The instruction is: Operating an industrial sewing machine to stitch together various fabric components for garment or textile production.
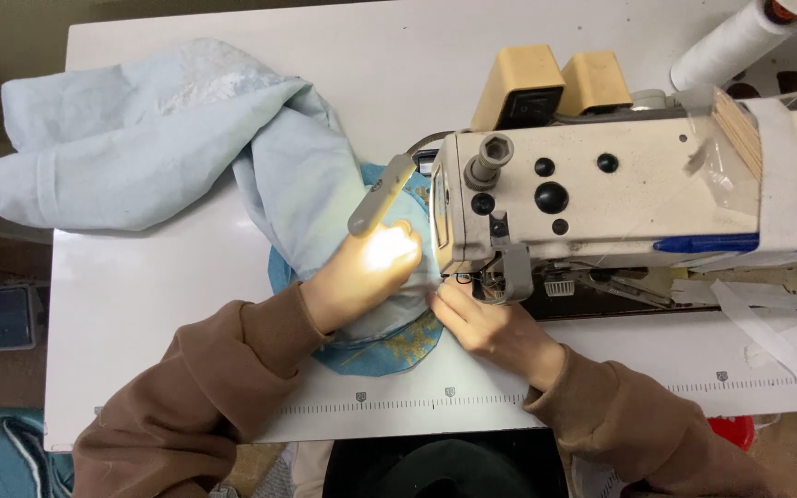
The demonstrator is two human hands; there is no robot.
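Note:
My left hand (366, 272) lies flat on a pale blue piece of fabric (168, 138), pressing it down just left of the needle area of a cream sewing machine (601, 184). My right hand (486, 323) pinches the fabric's edge right in front of the presser foot (472, 277). Under the pale fabric lies a round darker blue piece with gold embroidery (389, 350). A small lamp (380, 194) on the machine lights my left hand brightly. Both sleeves are brown.
The pale fabric is bunched up at the back left of the white table (159, 304). A printed ruler strip (435, 398) runs along the front edge. A white thread cone (731, 41) stands at the back right. White tape strips (786, 350) hang at the right.

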